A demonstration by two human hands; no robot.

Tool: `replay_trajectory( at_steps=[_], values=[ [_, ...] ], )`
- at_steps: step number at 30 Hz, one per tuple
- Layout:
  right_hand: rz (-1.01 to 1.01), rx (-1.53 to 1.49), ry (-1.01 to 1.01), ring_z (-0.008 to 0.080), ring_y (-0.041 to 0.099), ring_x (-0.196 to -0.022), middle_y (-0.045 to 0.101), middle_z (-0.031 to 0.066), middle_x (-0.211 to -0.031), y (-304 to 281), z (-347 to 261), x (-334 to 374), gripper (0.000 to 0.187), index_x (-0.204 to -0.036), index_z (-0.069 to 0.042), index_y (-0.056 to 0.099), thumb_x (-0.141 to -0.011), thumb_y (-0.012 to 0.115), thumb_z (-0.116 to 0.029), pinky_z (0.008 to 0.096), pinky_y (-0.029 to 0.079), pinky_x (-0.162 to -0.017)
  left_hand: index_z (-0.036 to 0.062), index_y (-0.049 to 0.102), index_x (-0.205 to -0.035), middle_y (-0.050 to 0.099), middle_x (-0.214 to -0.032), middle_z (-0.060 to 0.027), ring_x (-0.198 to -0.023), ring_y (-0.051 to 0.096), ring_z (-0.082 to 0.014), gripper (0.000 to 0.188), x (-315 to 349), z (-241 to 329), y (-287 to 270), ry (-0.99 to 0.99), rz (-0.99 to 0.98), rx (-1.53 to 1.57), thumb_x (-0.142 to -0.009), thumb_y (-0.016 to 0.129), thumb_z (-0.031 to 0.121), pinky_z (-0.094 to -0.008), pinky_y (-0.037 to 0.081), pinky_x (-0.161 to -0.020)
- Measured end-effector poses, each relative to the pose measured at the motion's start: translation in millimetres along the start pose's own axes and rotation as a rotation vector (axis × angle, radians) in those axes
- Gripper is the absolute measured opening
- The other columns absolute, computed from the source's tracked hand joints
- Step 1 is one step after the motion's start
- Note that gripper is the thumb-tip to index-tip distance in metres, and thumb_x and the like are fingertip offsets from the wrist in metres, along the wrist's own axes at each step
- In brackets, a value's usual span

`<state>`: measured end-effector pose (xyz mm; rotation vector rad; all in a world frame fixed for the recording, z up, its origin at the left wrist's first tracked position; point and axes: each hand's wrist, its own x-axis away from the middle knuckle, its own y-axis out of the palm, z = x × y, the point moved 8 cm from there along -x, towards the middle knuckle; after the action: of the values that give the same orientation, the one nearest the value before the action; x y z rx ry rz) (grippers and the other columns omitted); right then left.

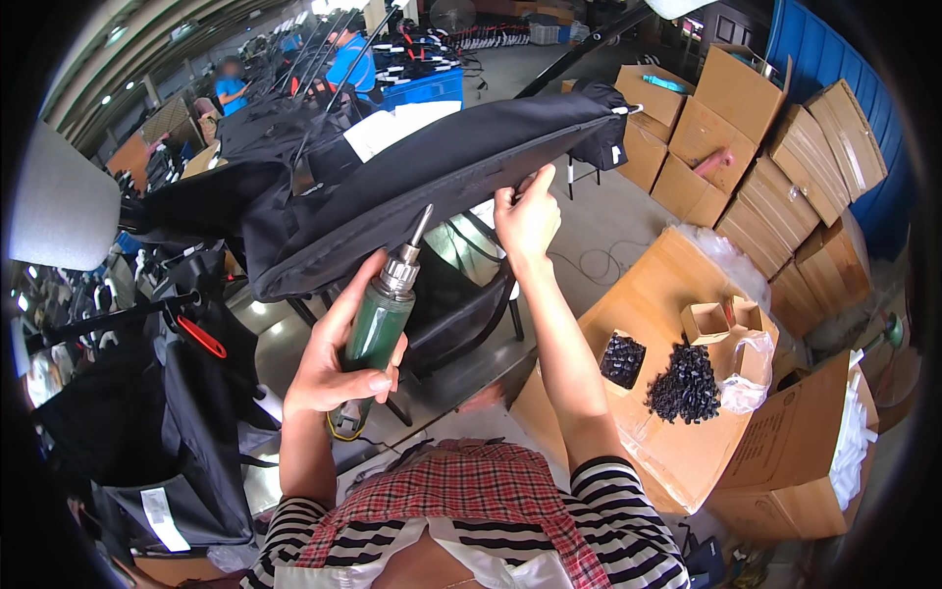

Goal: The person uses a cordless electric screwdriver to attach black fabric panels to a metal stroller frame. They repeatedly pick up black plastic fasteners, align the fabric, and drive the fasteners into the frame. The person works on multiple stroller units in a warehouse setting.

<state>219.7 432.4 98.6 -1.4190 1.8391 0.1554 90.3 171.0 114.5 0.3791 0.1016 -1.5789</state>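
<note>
Both hands raised: left hand [339,368] clenched in a grip, right hand [527,218] pinching.

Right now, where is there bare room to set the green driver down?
Bare cardboard on the flat box below the black parts pile, toward its near edge. Crowded further back: a small open box, a clear bag and a tray of parts. The left hand holds the driver; the right hand grips the black bag.

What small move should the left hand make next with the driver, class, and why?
Probably lift the driver so its bit meets the black bag's edge. The left hand grips the green tool with the bit pointing up, just short of the fabric, while the right hand pinches that edge as if steadying it.
</note>
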Motion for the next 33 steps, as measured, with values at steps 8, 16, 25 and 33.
replay_trajectory(
  at_steps=[8,16,25,33],
  values=[
    [-0.433,-0.366,-0.118,0.0263,0.076,-0.086,0.075,0.0173,-0.090,-19,19,4,0.028,-0.103,0.005,0.064,-0.081,0.072,-0.011,0.0360,0.058,-0.080,0.0061,0.006,-0.161,0.062,-0.087,-0.0171,-0.054,0.063,-0.0206,0.123,12,-15,-3,-0.007,-0.024,-0.024,-0.068,0.086,0.011,-0.0322,0.053,-0.056],
    [-0.304,-0.462,0.049,0.0212,0.069,-0.108,0.073,0.0173,-0.115,-38,213,-70,0.032,-0.118,0.005,0.065,-0.094,0.064,-0.015,0.0308,0.051,-0.095,0.0033,0.074,-0.099,0.072,-0.095,-0.0071,-0.088,0.067,-0.0194,0.037,120,-94,-26,-0.196,-0.368,-0.488,-0.072,0.093,0.021,-0.0313,0.052,-0.082],
    [-0.415,0.741,0.002,0.0488,0.069,-0.088,0.069,0.0336,-0.100,12,495,-115,0.043,-0.100,0.009,0.069,-0.088,0.062,-0.032,0.0532,0.055,-0.086,0.0037,0.035,-0.154,0.059,-0.137,-0.0141,-0.123,0.055,-0.0248,0.088,196,-122,-25,-0.525,0.072,-0.424,-0.085,0.080,0.035,-0.0372,0.039,-0.108],
    [-1.020,-0.656,0.615,0.0219,0.065,-0.072,0.070,0.0146,-0.118,209,229,-24,0.080,-0.138,-0.006,0.054,-0.096,0.042,-0.072,0.0380,0.054,-0.065,0.0101,0.021,-0.161,0.033,-0.161,-0.0165,-0.148,0.031,-0.0276,0.099,279,-169,-14,-0.734,0.514,-0.187,-0.087,0.074,0.049,-0.0386,0.024,-0.120]
  ],
)
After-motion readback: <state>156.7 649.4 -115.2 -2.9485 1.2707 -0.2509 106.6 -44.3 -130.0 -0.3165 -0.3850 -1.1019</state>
